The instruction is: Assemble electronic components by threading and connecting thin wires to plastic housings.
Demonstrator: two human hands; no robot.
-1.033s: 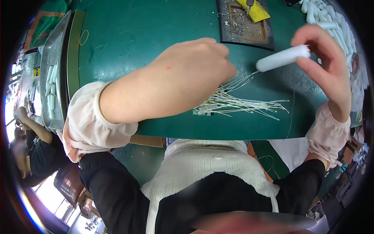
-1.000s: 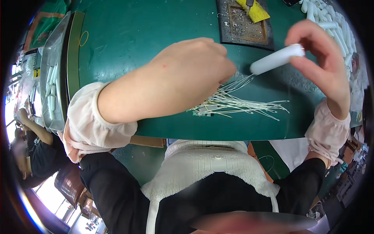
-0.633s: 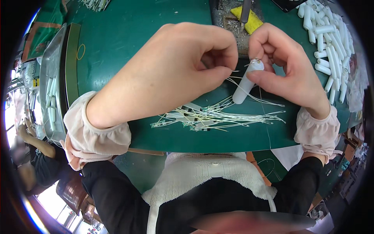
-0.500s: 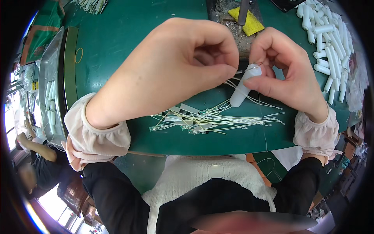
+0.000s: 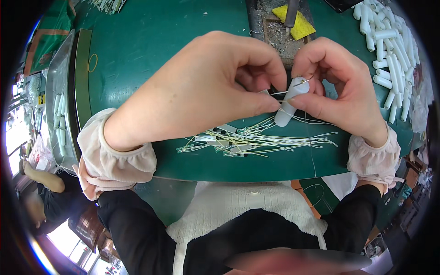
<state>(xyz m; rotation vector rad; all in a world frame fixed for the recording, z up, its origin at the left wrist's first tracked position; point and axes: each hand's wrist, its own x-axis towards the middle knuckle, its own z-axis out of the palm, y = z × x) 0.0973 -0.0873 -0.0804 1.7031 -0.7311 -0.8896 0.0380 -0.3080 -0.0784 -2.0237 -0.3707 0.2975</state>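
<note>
My left hand (image 5: 224,85) is closed in a pinch, with thin pale wires (image 5: 286,101) running out of its fingertips toward the right. A small pale piece shows between its curled fingers, mostly hidden. My right hand (image 5: 341,85) has its thumb and fingers closed at the upper end of a white cylinder (image 5: 285,116), which leans over the table. A fine metal wire end (image 5: 302,83) lies at the cylinder's top. From near the right hand a fine dark strand (image 5: 312,153) hangs to the table edge. Below lies a bundle of wires with small boards (image 5: 229,142).
White cylinders (image 5: 392,59) are heaped at the right. Beyond my hands, a yellow sponge (image 5: 300,26) and a dark tool handle (image 5: 292,13) rest on a dirty stand. At left are a metal tray (image 5: 64,103) and a rubber band (image 5: 93,63). Another person's arm (image 5: 46,178) shows at lower left.
My left fingers have spread slightly and drawn down from the cylinder's top, showing more wire between the hands. The cylinder and my right hand have shifted slightly right.
</note>
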